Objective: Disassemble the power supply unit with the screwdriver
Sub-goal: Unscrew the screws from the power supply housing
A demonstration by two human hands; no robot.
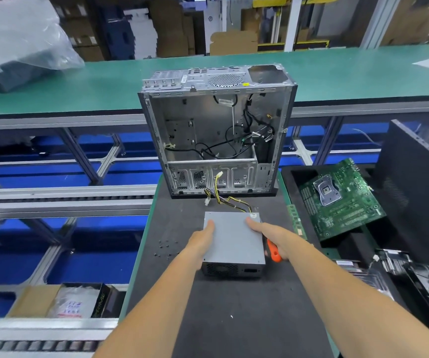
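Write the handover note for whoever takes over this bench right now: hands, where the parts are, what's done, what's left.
Left hand: grips the left edge of the power supply unit.
Right hand: on the unit's right edge, with the orange-handled screwdriver in its palm.
Unit lies flat on the black mat, out of the computer case; its cable bundle trails toward the case.
Loose screws lie left of the unit.
Done: unit removed from case.
Left: open the unit; cover is still on.

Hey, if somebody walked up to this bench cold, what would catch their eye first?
Probably the gutted computer case standing open at the back of the dark mat, loose cables inside. Just in front, both hands hold the grey power supply unit: the left hand on its left edge, the right hand also gripping an orange screwdriver. A green motherboard lies to the right.
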